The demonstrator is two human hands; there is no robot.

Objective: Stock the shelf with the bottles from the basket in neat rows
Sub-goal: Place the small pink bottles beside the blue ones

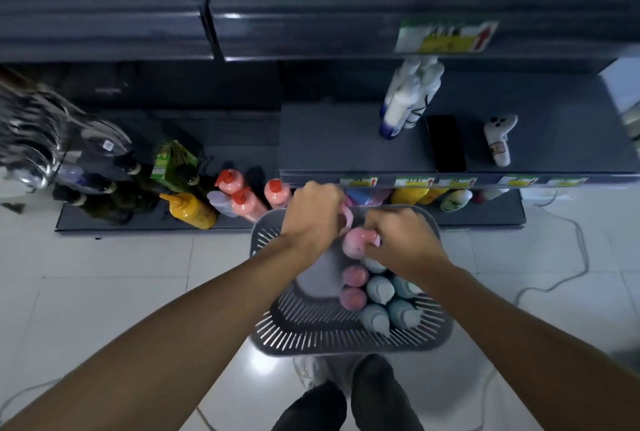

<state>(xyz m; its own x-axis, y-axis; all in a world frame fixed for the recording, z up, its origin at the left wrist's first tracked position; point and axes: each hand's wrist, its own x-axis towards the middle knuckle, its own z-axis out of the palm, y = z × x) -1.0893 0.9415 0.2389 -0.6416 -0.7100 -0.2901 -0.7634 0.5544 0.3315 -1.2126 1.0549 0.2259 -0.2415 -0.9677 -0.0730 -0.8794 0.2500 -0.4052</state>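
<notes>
Over the basket [346, 344], which stood on the floor directly before the shelf, both hands were engaged.

1. Hands. The left hand [311, 212] was closed, its fingers curled round a pink piece [346, 219] that showed at the edge of the fist. This was probably the top of a bottle, but the bottle's body was hidden. The right hand [398, 240] was closed over the upper part of a pink bottle [355, 245] at the far end of the basket. Whether both hands held the same bottle could not be told.

2. Basket contents. Two more pink bottles [354, 287] stood in a line nearer the person, with the light blue bottles [379, 288] packed just beside them. The left half of the basket held no bottles.

3. Shelf. On the bottom shelf [104, 222], pink pump bottles with red tops [242, 198] and a yellow bottle [190, 210] were already in place. The middle shelf [346, 146] carried white bottles [408, 98] and a flat black object [445, 143].

4. Step in hand. The pick-up of stock from the basket was in hand, and most of the bottles remained unplaced.

5. Next move. The held stock would need lifting clear of the rim without disturbing its neighbours, then setting upright beside matching bottles, in line with the row.
</notes>
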